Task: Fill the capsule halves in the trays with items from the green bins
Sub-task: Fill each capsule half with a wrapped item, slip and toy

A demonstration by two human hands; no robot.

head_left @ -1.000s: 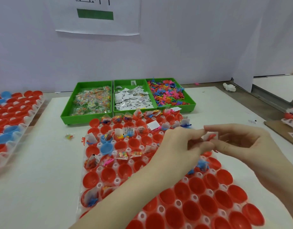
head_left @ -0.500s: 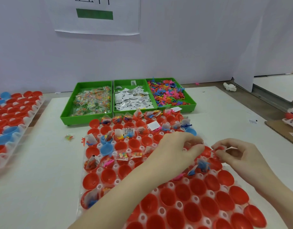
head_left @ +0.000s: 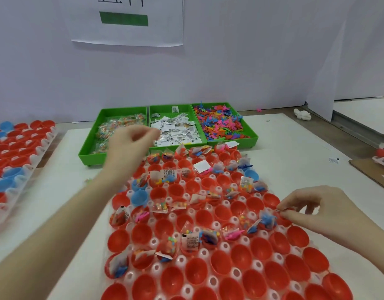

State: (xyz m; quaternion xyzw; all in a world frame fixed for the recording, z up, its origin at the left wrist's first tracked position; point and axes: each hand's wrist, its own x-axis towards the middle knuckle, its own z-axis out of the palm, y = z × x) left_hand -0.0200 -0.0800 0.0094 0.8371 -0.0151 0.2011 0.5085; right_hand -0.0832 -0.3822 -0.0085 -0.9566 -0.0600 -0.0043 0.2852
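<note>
Reaching toward the three green plastic bins (head_left: 90, 153) at the far side of the white table (head_left: 57, 202), left hand (head_left: 130, 144) blurred above the boundary between the bin of clear candy packets (head_left: 119, 126) and the bin of white paper slips (head_left: 178, 131), fingers loosely curled; impossible to tell whether anything is pinched between them. Pinching a small item at thumb and forefinger, right hand (head_left: 316, 211) low over the right edge of the clear plastic tray of red and blue capsule halves (head_left: 208, 245), other fingers bent. Likely risks: scooping several thin slips at once and scattering them; brushing the heaped far-row halves with the forearm and tipping items out; dropping the right-hand piece between cups rather than into one; doubling up a half already filled while nearer rows sit empty
</note>
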